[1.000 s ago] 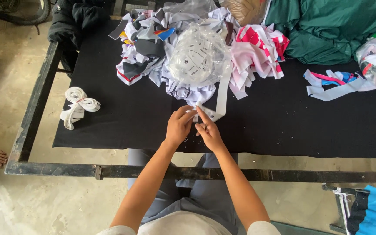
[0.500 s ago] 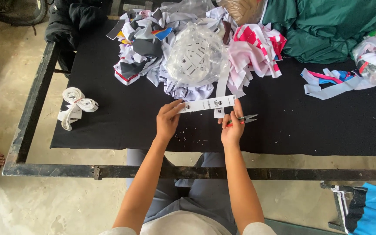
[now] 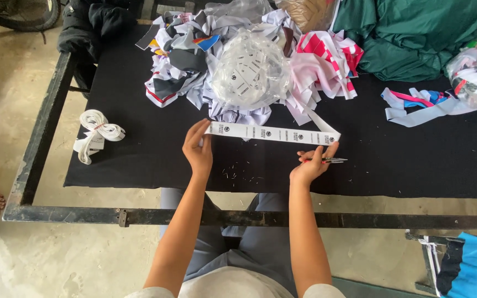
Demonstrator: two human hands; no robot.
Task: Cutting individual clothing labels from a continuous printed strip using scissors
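— What has changed on the black worktop [image 3: 139, 160] since half a second ago?

— The white label tape [image 3: 271, 133] is stretched far wider. The left hand [image 3: 198, 150] has moved left and pinches the tape's left end with its fingers closed on it; the right hand [image 3: 311, 165] has slid right, fingers closed on the tape's right end, with small scissors [image 3: 329, 160] gripped in the same hand, blades pointing right. A second earlier both hands met at one spot in front of the person.

— Where does the tape lie?

— Just above the cloth, between the two hands, running level across the middle. From its right end it bends back up toward the clear plastic bag of white tags [image 3: 249, 69].

— And the packages and labels around it?

— That round, see-through bag sits atop a heap of printed fabric strips [image 3: 178, 60] in white, grey, pink and red. A tied bundle of white tape [image 3: 98, 132] lies well apart at the left edge. Loose pink, blue and white strips [image 3: 420, 105] lie to the right, beside another clear bag [image 3: 475, 74]. Green cloth [image 3: 415, 33] fills the far right corner.
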